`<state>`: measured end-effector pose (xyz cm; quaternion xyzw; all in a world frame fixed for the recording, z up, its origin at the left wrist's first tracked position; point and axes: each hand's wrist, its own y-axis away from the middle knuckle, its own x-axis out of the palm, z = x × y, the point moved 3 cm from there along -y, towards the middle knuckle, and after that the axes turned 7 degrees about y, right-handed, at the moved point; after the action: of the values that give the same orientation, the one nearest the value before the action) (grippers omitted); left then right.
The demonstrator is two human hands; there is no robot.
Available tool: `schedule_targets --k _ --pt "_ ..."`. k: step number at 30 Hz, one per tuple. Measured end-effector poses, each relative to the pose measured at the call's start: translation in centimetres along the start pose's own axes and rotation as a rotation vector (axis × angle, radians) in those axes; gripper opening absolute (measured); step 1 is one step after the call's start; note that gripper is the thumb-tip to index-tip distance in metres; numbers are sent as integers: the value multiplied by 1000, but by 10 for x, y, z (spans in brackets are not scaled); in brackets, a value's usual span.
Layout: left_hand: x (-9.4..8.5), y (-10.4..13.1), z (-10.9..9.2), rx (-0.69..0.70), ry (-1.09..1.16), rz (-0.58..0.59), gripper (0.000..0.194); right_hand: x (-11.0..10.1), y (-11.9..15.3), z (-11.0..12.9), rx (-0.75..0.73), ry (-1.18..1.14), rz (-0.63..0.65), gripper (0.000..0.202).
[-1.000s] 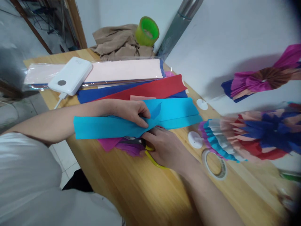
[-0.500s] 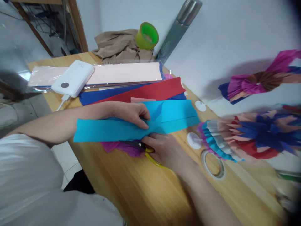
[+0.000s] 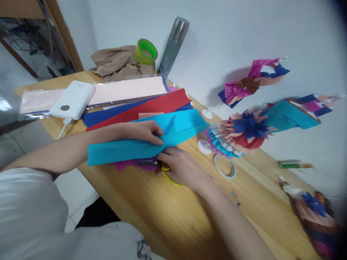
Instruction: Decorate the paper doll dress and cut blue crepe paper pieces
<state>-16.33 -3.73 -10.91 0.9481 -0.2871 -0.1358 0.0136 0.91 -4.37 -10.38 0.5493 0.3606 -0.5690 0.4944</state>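
Note:
A long bright blue crepe paper strip lies across the table, bunched where my hands meet. My left hand rests on it from above, thumb and fingers closed on the paper. Just below, my right hand has its fingers curled around the yellow handles of a pair of scissors. Its fingertips touch the lower edge of the strip. The dark scissor blades point left, over some purple paper partly under the blue strip.
Behind lie a red strip, a plastic-wrapped pink paper pack and a white power bank. A tape roll and ruffled paper flowers are to the right. A green tape roll and a flask stand farther back.
The camera view has swung right, so more paper flowers show at the right and the table things sit farther left. Both hands keep their places on the strip and scissors.

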Motion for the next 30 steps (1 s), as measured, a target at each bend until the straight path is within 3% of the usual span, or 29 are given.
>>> schedule_targets --k 8,15,18,23,30 --pt "4 7 -9 -12 0 76 36 3 -3 2 -34 -11 -38 17" --pt "0 18 -12 -296 -72 144 39 1 -2 5 -76 -16 -29 14" --pt "2 26 -15 -317 -205 108 40 1 -1 4 -62 -27 -22 12" --pt "5 52 -13 -297 -347 -52 37 2 -2 4 -59 -8 -30 20" --pt "2 66 3 -267 -215 -132 42 -6 -17 7 -87 131 19 18"
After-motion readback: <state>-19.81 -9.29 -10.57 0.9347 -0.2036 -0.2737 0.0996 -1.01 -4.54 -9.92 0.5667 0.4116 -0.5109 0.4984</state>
